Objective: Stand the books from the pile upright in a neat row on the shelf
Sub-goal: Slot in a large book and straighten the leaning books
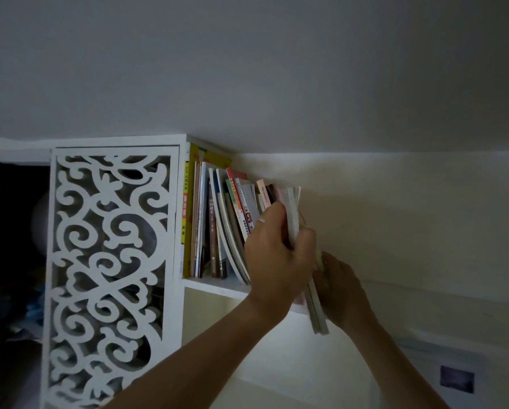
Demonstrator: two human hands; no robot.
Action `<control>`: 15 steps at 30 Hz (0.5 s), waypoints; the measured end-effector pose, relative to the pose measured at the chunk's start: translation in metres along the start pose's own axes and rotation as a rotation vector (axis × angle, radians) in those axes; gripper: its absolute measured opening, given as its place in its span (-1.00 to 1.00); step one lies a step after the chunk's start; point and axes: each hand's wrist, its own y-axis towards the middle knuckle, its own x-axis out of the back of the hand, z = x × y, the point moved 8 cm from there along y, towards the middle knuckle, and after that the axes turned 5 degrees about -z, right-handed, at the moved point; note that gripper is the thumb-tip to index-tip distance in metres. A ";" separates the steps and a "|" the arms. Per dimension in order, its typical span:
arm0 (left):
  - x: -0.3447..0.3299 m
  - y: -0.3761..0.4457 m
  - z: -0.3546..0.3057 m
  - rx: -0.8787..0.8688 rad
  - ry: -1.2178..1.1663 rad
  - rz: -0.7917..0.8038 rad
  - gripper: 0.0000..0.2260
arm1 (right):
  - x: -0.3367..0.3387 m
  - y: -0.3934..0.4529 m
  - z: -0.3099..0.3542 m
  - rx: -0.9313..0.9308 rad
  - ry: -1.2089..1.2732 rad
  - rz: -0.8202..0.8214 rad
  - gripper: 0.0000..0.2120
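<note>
Hands, left [276,255] and right [340,286], grip books [294,211] on the white shelf [214,286] below the ceiling [247,69].

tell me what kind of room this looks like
Probably a room in a home, perhaps a bedroom or study: a white wall-mounted shelf holds a row of paperback books, beside a white cabinet door with carved scrollwork, under a plain white ceiling.
</note>
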 end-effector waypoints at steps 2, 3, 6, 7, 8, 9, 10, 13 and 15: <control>-0.002 -0.005 -0.019 -0.147 0.016 0.053 -0.91 | 0.004 -0.002 0.008 0.055 0.012 -0.050 -0.40; -0.005 -0.010 -0.030 -0.255 0.053 0.092 -0.90 | 0.014 -0.007 0.016 0.058 0.014 -0.099 -0.54; -0.020 -0.040 -0.055 -0.657 0.227 0.221 -0.81 | 0.048 -0.027 0.027 0.047 0.417 -0.193 -0.76; -0.024 -0.051 -0.060 -0.777 0.261 0.260 -0.79 | 0.055 -0.031 0.030 -0.054 0.720 -0.103 -0.62; -0.026 -0.061 -0.062 -0.874 0.274 0.308 -0.79 | 0.062 -0.033 0.034 -0.170 0.948 0.026 -0.37; -0.029 -0.070 -0.061 -0.953 0.273 0.370 -0.80 | 0.072 -0.033 0.036 -0.222 1.050 0.161 -0.18; -0.031 -0.078 -0.058 -1.020 0.273 0.435 -0.83 | 0.085 -0.033 0.039 -0.282 1.143 0.227 -0.08; -0.033 -0.098 -0.038 -1.145 0.268 0.546 -0.79 | 0.126 -0.034 0.039 -0.354 1.140 0.290 -0.06; -0.037 -0.107 -0.026 -1.187 0.266 0.591 -0.80 | 0.136 -0.039 0.034 -0.249 0.898 0.403 -0.14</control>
